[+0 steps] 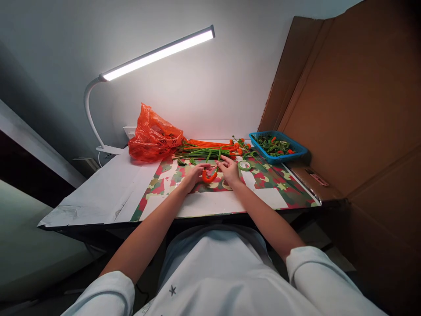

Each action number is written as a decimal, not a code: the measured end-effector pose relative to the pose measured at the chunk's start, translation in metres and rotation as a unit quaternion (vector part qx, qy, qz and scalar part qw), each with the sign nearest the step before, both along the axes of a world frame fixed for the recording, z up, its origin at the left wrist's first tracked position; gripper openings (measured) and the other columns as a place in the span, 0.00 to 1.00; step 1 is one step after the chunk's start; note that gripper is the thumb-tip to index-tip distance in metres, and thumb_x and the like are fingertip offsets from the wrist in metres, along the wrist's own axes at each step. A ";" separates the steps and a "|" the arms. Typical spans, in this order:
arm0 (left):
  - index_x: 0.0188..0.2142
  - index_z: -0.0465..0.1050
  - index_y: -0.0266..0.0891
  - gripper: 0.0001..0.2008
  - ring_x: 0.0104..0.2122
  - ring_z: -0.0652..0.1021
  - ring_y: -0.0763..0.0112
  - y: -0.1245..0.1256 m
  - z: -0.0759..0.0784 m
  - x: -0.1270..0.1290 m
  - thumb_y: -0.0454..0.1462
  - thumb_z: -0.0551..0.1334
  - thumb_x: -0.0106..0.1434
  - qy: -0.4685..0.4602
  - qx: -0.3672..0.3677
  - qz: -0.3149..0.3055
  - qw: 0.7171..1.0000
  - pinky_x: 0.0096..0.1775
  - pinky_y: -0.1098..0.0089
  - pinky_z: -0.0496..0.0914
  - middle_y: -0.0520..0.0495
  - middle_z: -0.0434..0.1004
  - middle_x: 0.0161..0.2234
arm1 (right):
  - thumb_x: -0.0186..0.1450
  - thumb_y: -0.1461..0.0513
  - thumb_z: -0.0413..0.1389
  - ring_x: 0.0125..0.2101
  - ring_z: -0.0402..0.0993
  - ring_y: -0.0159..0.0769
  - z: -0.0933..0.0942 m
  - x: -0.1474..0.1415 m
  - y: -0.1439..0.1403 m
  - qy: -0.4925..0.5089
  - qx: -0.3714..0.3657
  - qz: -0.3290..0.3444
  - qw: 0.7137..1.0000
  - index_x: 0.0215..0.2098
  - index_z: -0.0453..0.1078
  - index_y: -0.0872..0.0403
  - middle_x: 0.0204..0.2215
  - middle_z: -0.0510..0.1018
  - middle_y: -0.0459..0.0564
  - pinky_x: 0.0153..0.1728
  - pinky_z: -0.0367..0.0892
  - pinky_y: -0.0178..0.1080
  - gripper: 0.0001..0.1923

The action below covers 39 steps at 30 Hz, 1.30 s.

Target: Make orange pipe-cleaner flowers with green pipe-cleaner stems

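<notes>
Over the patterned board, a fuzzy stem that looks like a pipe cleaner point(209, 178) is bent in a U, orange at the bottom with green ends pointing up. My left hand point(194, 176) closes its fingers on the left side of the U. On the other side, my right hand point(230, 170) pinches the green end. A roll of green tape point(244, 165) lies just right of my right hand. Behind both hands are bundled green stems point(197, 152) and orange stems point(210, 144), with small orange flowers point(237, 146) at their right end.
An orange plastic bag point(154, 138) stands at the back left. At the back right sits a blue basket point(272, 160) of green and orange pieces. A lit lamp point(161, 52) reaches over the table point(95, 193). Tall cardboard point(348, 105) borders the right side.
</notes>
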<state>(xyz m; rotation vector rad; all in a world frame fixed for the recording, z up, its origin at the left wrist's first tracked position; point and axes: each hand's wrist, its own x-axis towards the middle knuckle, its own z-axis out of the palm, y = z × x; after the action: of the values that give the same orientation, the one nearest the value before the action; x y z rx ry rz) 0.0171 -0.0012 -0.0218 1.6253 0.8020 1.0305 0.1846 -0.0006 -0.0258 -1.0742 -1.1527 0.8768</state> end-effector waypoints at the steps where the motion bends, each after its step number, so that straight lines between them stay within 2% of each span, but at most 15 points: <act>1: 0.50 0.72 0.36 0.23 0.29 0.76 0.70 0.000 0.000 0.000 0.43 0.57 0.57 0.001 -0.005 -0.003 1.000 0.29 0.69 0.74 0.41 0.77 0.43 | 0.59 0.52 0.60 0.28 0.75 0.34 0.000 0.001 0.000 -0.019 0.008 -0.008 1.000 0.49 0.72 0.58 0.25 0.78 0.46 0.34 0.74 0.40 0.25; 4: 0.51 0.71 0.38 0.23 0.28 0.76 0.73 -0.001 -0.003 0.001 0.40 0.62 0.55 0.006 -0.006 -0.013 1.000 0.28 0.72 0.72 0.43 0.78 0.45 | 0.61 0.54 0.57 0.30 0.76 0.38 0.005 0.003 -0.005 -0.089 0.037 -0.026 0.995 0.40 0.74 0.57 0.28 0.79 0.51 0.35 0.73 0.42 0.16; 6: 0.48 0.72 0.38 0.20 0.32 0.77 0.71 0.000 -0.005 0.002 0.40 0.63 0.55 0.003 0.003 -0.018 1.000 0.32 0.73 0.72 0.44 0.78 0.43 | 0.60 0.56 0.57 0.38 0.75 0.43 0.011 0.004 -0.011 -0.145 0.066 -0.030 0.987 0.34 0.74 0.55 0.33 0.80 0.54 0.42 0.71 0.45 0.11; 9: 0.43 0.69 0.38 0.17 0.33 0.78 0.71 0.001 -0.009 0.004 0.41 0.65 0.55 -0.001 0.013 -0.024 1.000 0.33 0.73 0.71 0.46 0.79 0.37 | 0.58 0.61 0.59 0.49 0.70 0.44 0.019 0.005 -0.022 -0.229 0.105 -0.003 0.968 0.31 0.74 0.52 0.39 0.80 0.53 0.56 0.60 0.47 0.04; 11: 0.40 0.67 0.39 0.16 0.29 0.77 0.72 0.002 -0.011 0.003 0.42 0.66 0.55 0.003 0.016 -0.029 0.999 0.31 0.73 0.71 0.48 0.78 0.32 | 0.57 0.63 0.60 0.44 0.72 0.41 0.022 0.005 -0.026 -0.270 0.112 0.024 0.956 0.30 0.74 0.51 0.34 0.80 0.48 0.59 0.53 0.50 0.02; 13: 0.39 0.65 0.39 0.18 0.30 0.77 0.71 0.002 -0.013 0.003 0.43 0.68 0.53 0.003 0.021 -0.023 0.999 0.31 0.72 0.71 0.49 0.77 0.31 | 0.58 0.63 0.60 0.35 0.72 0.37 0.022 0.004 -0.027 -0.292 0.105 0.033 0.950 0.29 0.72 0.51 0.26 0.78 0.44 0.58 0.52 0.50 0.00; 15: 0.39 0.64 0.39 0.21 0.34 0.78 0.70 0.003 -0.013 0.001 0.43 0.70 0.51 -0.003 0.032 -0.003 0.999 0.35 0.71 0.72 0.47 0.78 0.35 | 0.59 0.62 0.58 0.29 0.70 0.34 0.020 0.003 -0.026 -0.293 0.093 0.021 0.951 0.29 0.71 0.52 0.24 0.76 0.43 0.53 0.58 0.46 0.02; 19: 0.40 0.65 0.39 0.24 0.39 0.79 0.67 0.008 -0.012 -0.001 0.45 0.71 0.49 -0.016 0.051 0.057 0.997 0.39 0.68 0.74 0.44 0.78 0.40 | 0.63 0.58 0.53 0.28 0.70 0.34 0.015 0.003 -0.018 -0.251 0.060 -0.043 0.965 0.31 0.69 0.53 0.27 0.76 0.47 0.35 0.65 0.35 0.08; 22: 0.38 0.68 0.38 0.23 0.34 0.80 0.66 0.011 -0.012 -0.001 0.48 0.71 0.49 -0.007 0.059 0.073 0.996 0.35 0.68 0.74 0.45 0.79 0.36 | 0.65 0.55 0.49 0.25 0.70 0.33 0.011 0.004 -0.012 -0.219 0.026 -0.081 0.972 0.33 0.67 0.53 0.26 0.75 0.47 0.28 0.64 0.34 0.11; 25: 0.40 0.70 0.37 0.23 0.26 0.78 0.69 0.011 -0.012 -0.001 0.51 0.67 0.52 0.009 0.071 0.089 0.994 0.28 0.69 0.72 0.48 0.79 0.30 | 0.65 0.55 0.49 0.22 0.70 0.33 0.009 0.003 -0.010 -0.210 -0.004 -0.097 0.973 0.33 0.68 0.54 0.24 0.76 0.47 0.25 0.64 0.34 0.12; 27: 0.42 0.71 0.37 0.21 0.21 0.76 0.71 0.010 -0.011 -0.001 0.50 0.64 0.55 0.023 0.084 0.103 0.991 0.25 0.71 0.70 0.50 0.77 0.26 | 0.64 0.55 0.51 0.23 0.72 0.34 0.009 0.004 -0.011 -0.219 -0.011 -0.107 0.970 0.32 0.69 0.54 0.24 0.77 0.47 0.27 0.65 0.35 0.11; 30: 0.39 0.74 0.38 0.15 0.19 0.72 0.74 0.008 -0.010 -0.001 0.45 0.62 0.57 0.051 0.109 0.123 0.985 0.23 0.73 0.66 0.53 0.73 0.21 | 0.61 0.57 0.56 0.30 0.74 0.37 0.012 0.004 -0.016 -0.257 -0.007 -0.124 0.958 0.30 0.72 0.53 0.26 0.79 0.48 0.39 0.66 0.40 0.08; 33: 0.35 0.75 0.38 0.10 0.19 0.69 0.75 0.005 -0.008 -0.001 0.40 0.60 0.56 0.079 0.136 0.142 0.977 0.22 0.74 0.61 0.55 0.70 0.19 | 0.59 0.61 0.58 0.36 0.75 0.42 0.015 0.005 -0.020 -0.310 -0.004 -0.130 0.942 0.29 0.76 0.52 0.27 0.80 0.49 0.53 0.58 0.48 0.05; 35: 0.33 0.75 0.39 0.08 0.19 0.68 0.74 0.004 -0.007 -0.001 0.39 0.59 0.55 0.094 0.153 0.153 0.972 0.22 0.74 0.60 0.55 0.69 0.19 | 0.59 0.63 0.58 0.38 0.75 0.44 0.016 0.006 -0.021 -0.340 -0.006 -0.122 0.932 0.30 0.78 0.52 0.28 0.81 0.50 0.55 0.55 0.50 0.06; 39: 0.31 0.74 0.40 0.07 0.21 0.68 0.73 0.001 -0.004 0.000 0.37 0.58 0.55 0.112 0.182 0.173 0.961 0.25 0.73 0.61 0.55 0.70 0.19 | 0.58 0.67 0.56 0.40 0.77 0.45 0.016 0.007 -0.022 -0.379 -0.011 -0.091 0.921 0.38 0.80 0.50 0.35 0.83 0.52 0.51 0.61 0.47 0.14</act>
<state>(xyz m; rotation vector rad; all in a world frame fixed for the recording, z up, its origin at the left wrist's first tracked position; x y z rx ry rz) 0.0170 0.0002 -0.0255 1.9839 1.1284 1.3142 0.1916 -0.0222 -0.0095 -1.5795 -1.6375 0.3105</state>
